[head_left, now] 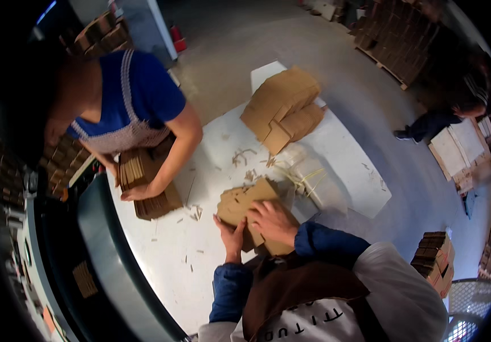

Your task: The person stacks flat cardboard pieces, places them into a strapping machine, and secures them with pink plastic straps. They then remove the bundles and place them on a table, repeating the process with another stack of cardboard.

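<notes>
White table (pixel 200 268) fills the middle, curved dark edge on its left side. Grey concrete floor (pixel 245 45) beyond it. Co-worker (pixel 126 97) in blue top and patterned apron at upper left, leaning over the table, both hands on a ribbed cardboard stack (pixel 146 182) stood near the table's left edge. Second person (pixel 445 117) crouched far right on the floor, beside a flat board. Pallet of brown boxes (pixel 396 43) top right; smaller box stack (pixel 433 265) lower right, next to the wearer's sleeve.

Big pile of flat cardboard blanks (pixel 284 108) on the table's far end, fanned and tilted. Just below it a clear plastic bundle (pixel 308 176) with yellowish straps, lying between the big pile and the near one.

Near pile of die-cut cardboard sheets (pixel 245 208) sits at table centre, right in front of the wearer. Left hand (pixel 231 236) on its near-left edge, fingers curled over the edge, thumb up on top, gripping the sheets. Right hand (pixel 273 221) lies flat on top of the same pile, fingers spread and slightly bent, pressing down; can't tell if it pinches anything. Both sleeves blue, brown apron over white shirt.

Small cardboard scraps (pixel 242 157) scattered on the table between the piles and toward the near edge.
</notes>
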A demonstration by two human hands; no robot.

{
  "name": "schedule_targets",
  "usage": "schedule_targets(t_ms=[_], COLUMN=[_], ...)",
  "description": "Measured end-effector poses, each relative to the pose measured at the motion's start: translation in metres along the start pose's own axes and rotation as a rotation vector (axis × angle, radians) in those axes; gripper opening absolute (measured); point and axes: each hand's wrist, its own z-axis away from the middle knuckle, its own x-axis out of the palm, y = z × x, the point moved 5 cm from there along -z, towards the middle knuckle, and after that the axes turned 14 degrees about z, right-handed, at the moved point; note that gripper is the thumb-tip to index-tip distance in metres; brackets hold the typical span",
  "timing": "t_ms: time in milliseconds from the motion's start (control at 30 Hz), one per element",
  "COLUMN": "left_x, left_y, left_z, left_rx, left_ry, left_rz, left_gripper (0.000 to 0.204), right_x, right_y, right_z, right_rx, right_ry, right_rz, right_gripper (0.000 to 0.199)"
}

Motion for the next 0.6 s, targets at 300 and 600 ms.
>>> schedule_targets(t_ms=[300, 600], left_x=[-0.005, 0.000], left_y=[-0.018, -0.046], left_z=[-0.005, -0.009], left_rx=[0.043, 0.027], left_ry=[-0.069, -0.117], left_rz=[0.146, 0.170], left_gripper=[0.108, 0.112], right_x=[0.018, 0.012], right_y=[-0.034, -0.022], right_z=[-0.064, -0.083], right_rx=[-0.109, -0.200], right_ry=[0.281, -0.008], right_rz=[-0.021, 0.239], right_gripper=[0.025, 0.015])
